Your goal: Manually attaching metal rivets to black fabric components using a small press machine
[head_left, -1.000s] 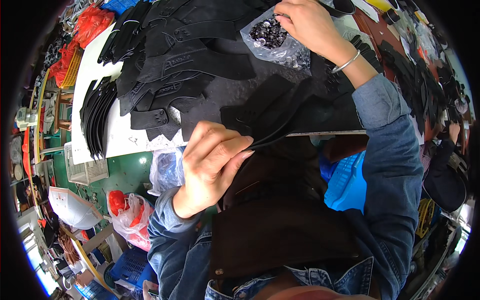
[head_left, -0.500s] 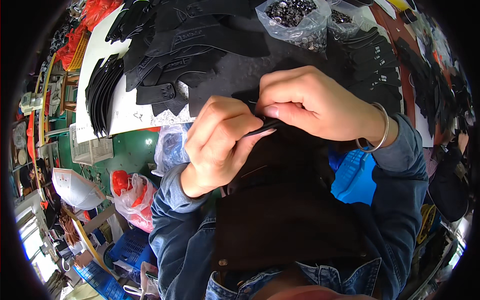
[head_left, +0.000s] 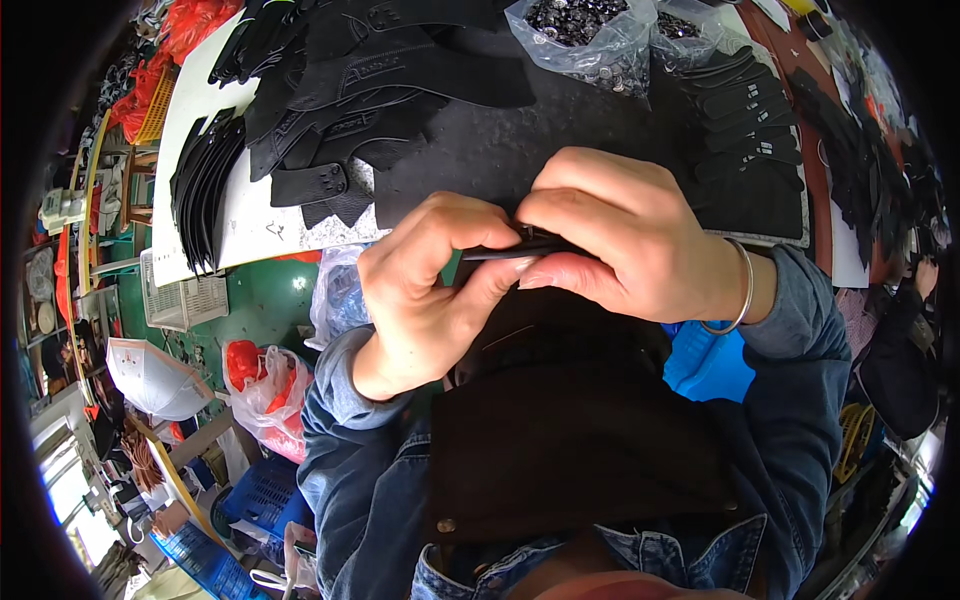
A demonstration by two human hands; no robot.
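My left hand [head_left: 425, 290] pinches one end of a thin black leather-like piece [head_left: 500, 252] between thumb and fingers. The other end is gripped by my right hand [head_left: 635, 240], its thumb pressing from the near side. Both hands meet over the near edge of the table, and most of the piece is hidden by the fingers. A small dark fitting seems to show between the fingertips, too small to name. Beyond the hands lies a dark work mat [head_left: 480, 150]. A clear plastic bag of small metal snaps [head_left: 590, 70] stands at its far side.
Black cut pieces [head_left: 370, 85] are heaped at the far left, with curved black strips [head_left: 208, 190] beside them. More black pieces [head_left: 750, 130] overlap at the right. A smaller bag of metal parts [head_left: 685, 35] stands there. A blue basket [head_left: 708, 360] sits below the table edge.
My right hand has come slightly nearer, its thumb now lower on the black piece. My left fingers have straightened a little, and the piece has turned more level.
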